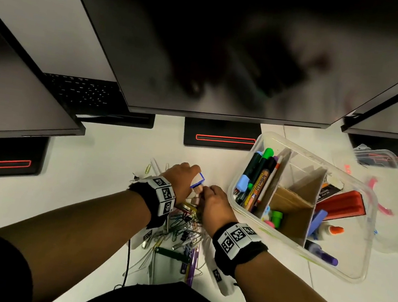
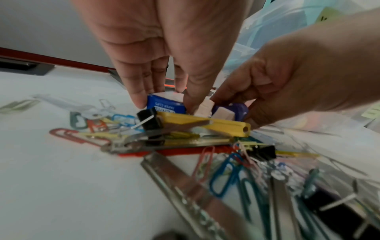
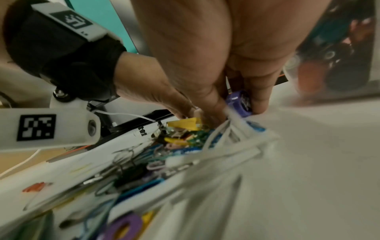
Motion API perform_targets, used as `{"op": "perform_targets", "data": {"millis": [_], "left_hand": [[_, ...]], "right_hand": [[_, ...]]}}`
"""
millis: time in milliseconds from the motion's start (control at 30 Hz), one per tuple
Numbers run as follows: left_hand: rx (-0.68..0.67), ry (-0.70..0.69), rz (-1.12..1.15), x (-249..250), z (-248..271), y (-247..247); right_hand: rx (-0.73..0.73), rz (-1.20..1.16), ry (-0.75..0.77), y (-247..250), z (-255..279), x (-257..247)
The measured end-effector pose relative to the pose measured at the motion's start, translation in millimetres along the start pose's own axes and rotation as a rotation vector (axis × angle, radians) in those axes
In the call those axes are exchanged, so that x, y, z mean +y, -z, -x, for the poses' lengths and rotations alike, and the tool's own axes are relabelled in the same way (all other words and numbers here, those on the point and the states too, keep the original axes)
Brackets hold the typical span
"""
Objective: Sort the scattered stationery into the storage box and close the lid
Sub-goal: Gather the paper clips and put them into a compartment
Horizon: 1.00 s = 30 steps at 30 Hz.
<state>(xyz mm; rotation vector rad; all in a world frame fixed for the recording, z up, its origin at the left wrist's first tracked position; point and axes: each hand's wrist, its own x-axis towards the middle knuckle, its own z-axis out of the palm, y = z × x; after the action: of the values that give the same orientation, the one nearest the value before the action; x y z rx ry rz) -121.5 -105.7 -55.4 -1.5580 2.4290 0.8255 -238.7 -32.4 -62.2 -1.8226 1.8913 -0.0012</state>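
- White worktop (image 1: 104, 163) carries a loose heap of coloured wire paper clips (image 2: 222, 175) under both wrists.
- Left hand (image 1: 181, 176) pinches a small blue paper-clip carton (image 2: 164, 104) at the heap's far edge.
- Right hand (image 1: 213, 204), fingers (image 3: 259, 97) curled, grips a small purple plastic piece (image 3: 239, 104); what it is I cannot tell.
- Clear plastic storage box (image 1: 354, 275) lies just right of both hands, nearer the right, lid off.

A white desk (image 1: 115, 154) carries a paper-clip heap (image 1: 182, 227), storage box (image 1: 354, 275) and monitor bases (image 1: 220, 134).
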Motion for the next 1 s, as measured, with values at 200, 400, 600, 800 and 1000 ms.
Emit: {"op": "perform_targets", "data": {"millis": [200,400,600,800,1000], "left_hand": [[0.0,0.003,0.011,-6,8,2],[-0.042,-0.032,-0.069,-12,15,7],[-0.003,-0.124,-0.127,3,23,9],[-0.057,-0.148,-0.013,13,26,-3],[-0.055,-0.065,0.047,17,32,-3]], "right_hand": [[-0.044,-0.026,0.02,8,5,-2],[0.097,-0.153,0.209,38,34,-31],[0.287,-0.259,0.323,91,72,-39],[0.519,-0.317,0.024,123,95,21],[0.53,-0.216,-0.183,107,104,74]]}}
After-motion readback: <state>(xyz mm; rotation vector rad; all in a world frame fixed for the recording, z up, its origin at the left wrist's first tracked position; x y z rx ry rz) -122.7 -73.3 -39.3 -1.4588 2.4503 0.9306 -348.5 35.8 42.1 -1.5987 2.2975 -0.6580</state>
